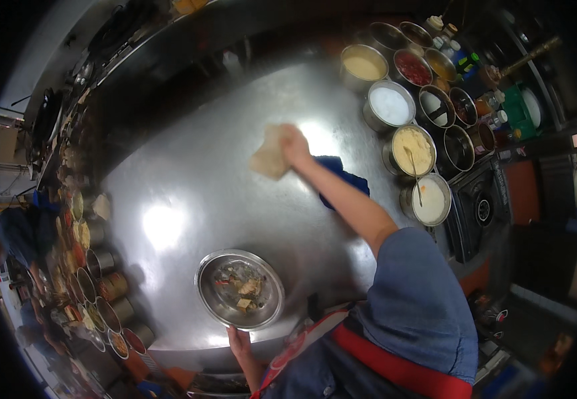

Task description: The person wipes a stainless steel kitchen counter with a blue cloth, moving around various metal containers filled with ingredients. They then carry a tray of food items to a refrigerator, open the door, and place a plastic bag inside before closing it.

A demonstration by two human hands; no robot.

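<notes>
My right hand is on a beige cloth, slightly blurred, over the middle of the stainless steel worktop. A folded dark blue cloth lies beneath and beside my right forearm. Near the front edge my left hand grips the near rim of a round metal bowl. Inside the bowl are food scraps, with pale and reddish bits among them. The fingers under the bowl's rim are partly hidden.
To the right stand several metal pots, among them one of white powder and one of yellow paste with a spoon. A black gas stove is beside them. More food-filled containers line the left edge; a person is beyond.
</notes>
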